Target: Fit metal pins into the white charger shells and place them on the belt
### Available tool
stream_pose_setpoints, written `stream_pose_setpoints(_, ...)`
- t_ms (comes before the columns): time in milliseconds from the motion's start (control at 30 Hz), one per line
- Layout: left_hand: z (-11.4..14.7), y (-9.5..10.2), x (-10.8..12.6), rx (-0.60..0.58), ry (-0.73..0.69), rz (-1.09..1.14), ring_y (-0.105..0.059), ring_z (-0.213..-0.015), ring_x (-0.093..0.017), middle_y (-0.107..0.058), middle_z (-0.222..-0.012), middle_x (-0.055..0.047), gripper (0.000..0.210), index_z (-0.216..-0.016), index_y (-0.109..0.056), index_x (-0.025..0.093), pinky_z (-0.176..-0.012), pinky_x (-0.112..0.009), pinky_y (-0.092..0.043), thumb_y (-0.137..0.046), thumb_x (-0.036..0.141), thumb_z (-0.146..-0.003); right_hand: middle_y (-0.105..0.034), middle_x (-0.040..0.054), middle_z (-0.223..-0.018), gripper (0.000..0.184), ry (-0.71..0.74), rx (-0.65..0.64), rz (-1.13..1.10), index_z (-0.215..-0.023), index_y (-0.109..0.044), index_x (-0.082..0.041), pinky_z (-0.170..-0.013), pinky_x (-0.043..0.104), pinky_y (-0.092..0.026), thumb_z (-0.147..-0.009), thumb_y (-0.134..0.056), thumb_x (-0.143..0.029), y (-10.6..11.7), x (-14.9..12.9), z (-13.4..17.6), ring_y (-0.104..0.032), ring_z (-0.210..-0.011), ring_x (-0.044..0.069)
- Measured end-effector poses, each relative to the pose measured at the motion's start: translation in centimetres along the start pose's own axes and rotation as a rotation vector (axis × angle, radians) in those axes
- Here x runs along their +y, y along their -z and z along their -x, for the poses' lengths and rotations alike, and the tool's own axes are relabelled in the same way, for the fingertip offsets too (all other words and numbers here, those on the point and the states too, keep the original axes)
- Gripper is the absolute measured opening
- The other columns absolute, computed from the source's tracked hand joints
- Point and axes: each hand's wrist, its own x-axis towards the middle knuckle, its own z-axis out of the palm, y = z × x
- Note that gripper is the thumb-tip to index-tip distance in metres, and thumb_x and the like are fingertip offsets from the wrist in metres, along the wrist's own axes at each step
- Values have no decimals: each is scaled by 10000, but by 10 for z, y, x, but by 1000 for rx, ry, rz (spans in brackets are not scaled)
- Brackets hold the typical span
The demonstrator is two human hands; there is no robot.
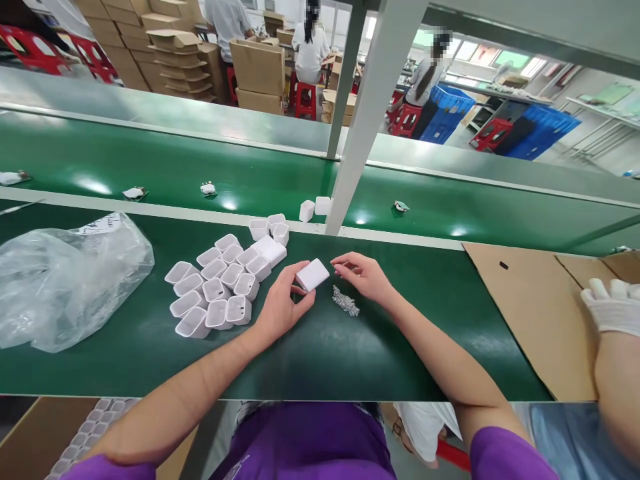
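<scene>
The left hand (285,301) grips a white box (313,275), probably steadying it; the right hand (367,277) has narrow-set fingers, possibly holding something too small to tell, beside handily placed clear bits (345,301).

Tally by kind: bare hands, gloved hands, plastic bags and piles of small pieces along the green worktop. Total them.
Bare left hand and right hand: 2
White-gloved hand: 1
Crumpled clear plastic bag: 1
Pile of small pale pieces: 1
Total: 5
</scene>
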Motion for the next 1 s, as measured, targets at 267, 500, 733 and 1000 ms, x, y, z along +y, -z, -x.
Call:
stream_pose_setpoints(267,-8,9,4,10,62,2,-586,-1024,-183,-534,-1224,-81,416,-1195,-524,219,-703,-252,-570,-558,201,-780,-671,73,-1025,247,198,-187,613,-1092,-666,-197,-808,334,-524,-910,-502,-165,6,16,2,-653,-902,201)
stream_pose_setpoints(500,-2,4,2,23,0,35,-588,-868,-140,-564,-1129,-65,411,-1184,-511,216,-645,-238,-559,-555,209,-775,-539,128,-1285,446,103,-59,712,-1318,-491,-146,-913,344,-481,-905,-357,-43,-22,-19,-114,-566,-1112,233)
stream_pose_setpoints(733,-4,8,1,46,-11,26,-600,-885,-149,-576,-1127,-63,410,-1181,-515,216,-667,-254,-559,-553,216,-773,-639,120,-1093,303,85,-106,758,-1040,-648,-112,-800,290,-463,-845,-442,-5,-40,-29,-195,-610,-967,224)
stream_pose_setpoints(1000,-5,11,2,114,52,148,-610,-1007,-193,-576,-1197,-93,453,-1222,-466,211,-754,-296,-560,-572,253,-784,-653,71,-910,137,158,-190,734,-901,-656,-162,-697,268,-438,-858,-531,-128,2,-17,-92,-615,-827,192)
